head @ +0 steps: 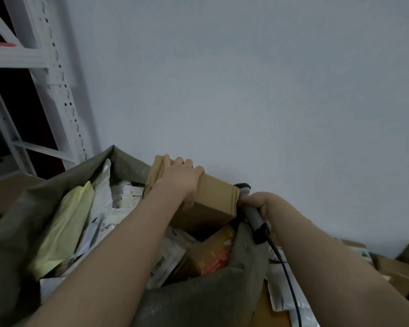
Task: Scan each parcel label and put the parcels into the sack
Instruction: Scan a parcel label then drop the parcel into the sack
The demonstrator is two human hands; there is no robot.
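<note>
Holding the cardboard box (213, 204) above the open sack (194, 303), left hand (182, 178) clamped over its top, right hand (262, 204) gripping the scanner (253, 215) at the box's end. Scanning step, I reckon; next, lower it among the parcels (165, 258) inside.

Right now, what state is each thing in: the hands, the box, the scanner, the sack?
Left hand: grips the cardboard box from above.
Cardboard box: closed, held over the sack mouth.
Right hand: curled round the scanner handle.
Scanner: held, cable attached.
Sack: open, holding many parcels.
</note>
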